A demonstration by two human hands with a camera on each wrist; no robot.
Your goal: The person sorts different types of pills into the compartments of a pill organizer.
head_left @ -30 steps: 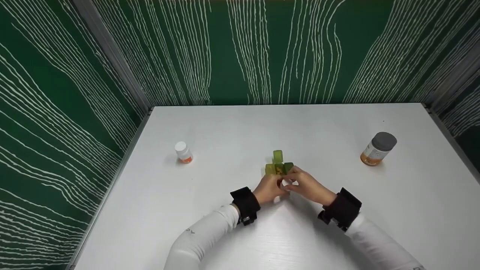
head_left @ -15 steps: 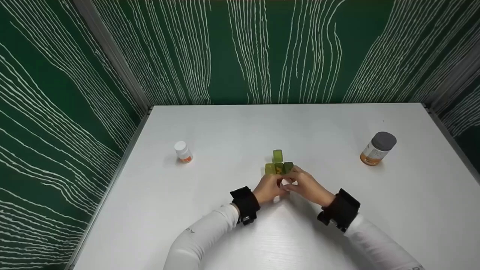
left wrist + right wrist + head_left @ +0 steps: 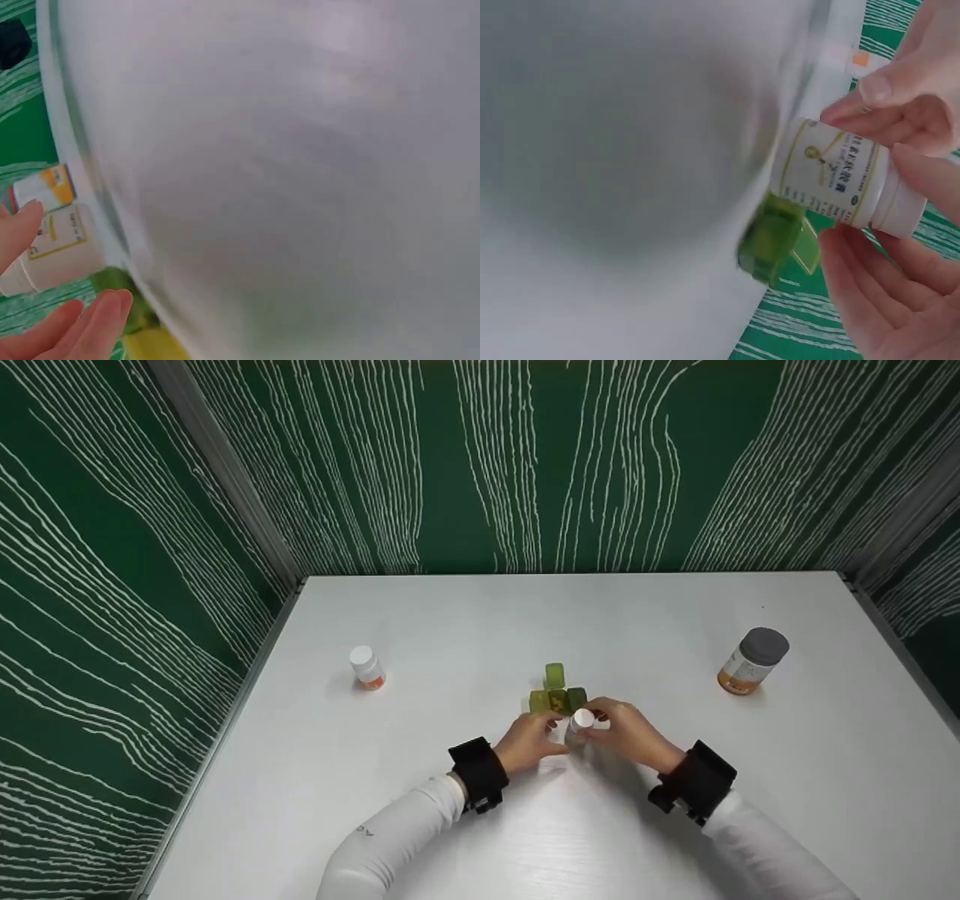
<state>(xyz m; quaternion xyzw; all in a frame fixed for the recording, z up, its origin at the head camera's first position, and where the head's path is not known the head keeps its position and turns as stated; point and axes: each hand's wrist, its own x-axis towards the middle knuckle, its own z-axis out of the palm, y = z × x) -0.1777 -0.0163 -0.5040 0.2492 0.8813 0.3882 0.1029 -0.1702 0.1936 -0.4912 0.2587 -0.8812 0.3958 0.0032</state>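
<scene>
A white pill bottle point(image 3: 829, 172) with a white cap point(image 3: 583, 719) stands upright on the table, its label visible in the right wrist view. My right hand point(image 3: 631, 733) pinches it near the cap between thumb and fingers. To the left of the bottle, my left hand point(image 3: 527, 742) has its thumb and fingers spread, with a gap between them and the bottle in the head view. Just behind sit several small green translucent boxes: a yellow-green box point(image 3: 539, 701), an olive box point(image 3: 558, 701) with orange-yellow bits inside, a dark green box point(image 3: 577, 699) and a light green box point(image 3: 554, 675).
Toward the left stands another white bottle point(image 3: 367, 667) with an orange label band. A larger jar point(image 3: 753, 661) with a grey lid stands at the right. Green walls with white lines border the white table point(image 3: 450, 622) behind and at the sides.
My hands were close together around the bottle. Now my left hand has drawn off to the left with its fingers parted, my right hand has shifted slightly right, and the white cap shows clearly.
</scene>
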